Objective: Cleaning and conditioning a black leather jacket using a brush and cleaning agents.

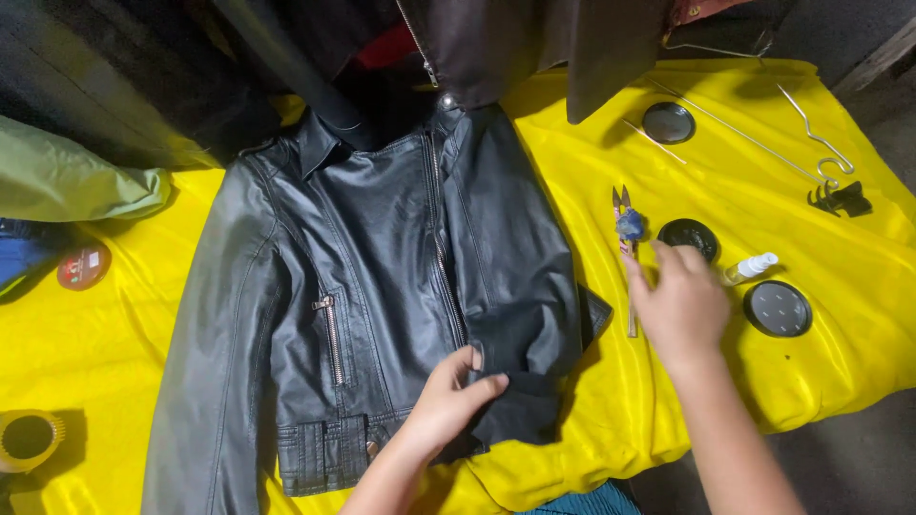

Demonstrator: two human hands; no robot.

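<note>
A black leather jacket (382, 286) lies spread out, front up, on a yellow cloth (592, 162). My left hand (447, 401) pinches the jacket's lower front edge near the zip, fingers closed on the leather. My right hand (679, 303) hovers over the cloth to the right of the jacket, fingers loosely apart and empty, just above a thin stick (631, 315) and beside small scissors with a blue tuft (627, 221). An open black tin (689, 235) and a small white spray bottle (752, 267) sit just beyond that hand.
Two round black lids (778, 308) (668, 122) lie on the right. Wire hangers (811, 133) and a black clip (840, 198) rest at the far right. Dark garments (534, 48) hang above. A red tin (83, 265) and a yellow cup (29, 439) stand at the left.
</note>
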